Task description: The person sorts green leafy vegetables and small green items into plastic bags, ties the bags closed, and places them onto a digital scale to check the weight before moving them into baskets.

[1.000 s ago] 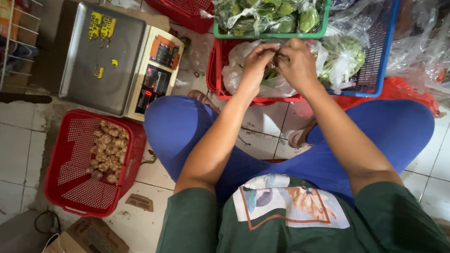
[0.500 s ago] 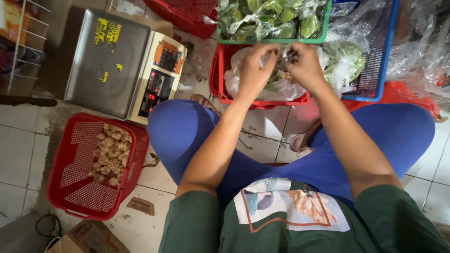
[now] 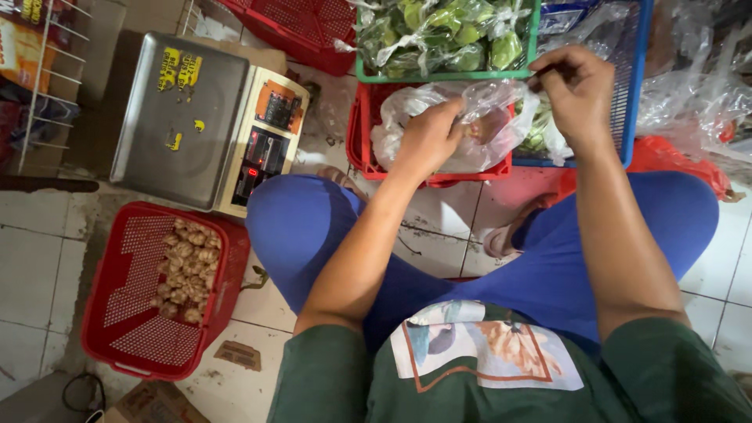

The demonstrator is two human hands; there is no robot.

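Plastic bag over red basket | our left hand fingers pinching its side, right hand fingers pinching the top edge | feels light, floppy, slippery; we'd grab the neck

This looks like a small market stall or vegetable shop, set up on a tiled floor. At the upper left of the frame stands an electronic weighing scale with a steel pan. Around it are plastic baskets of goods: a red basket with brown roots at the lower left, and a green basket of bagged green vegetables at the top.
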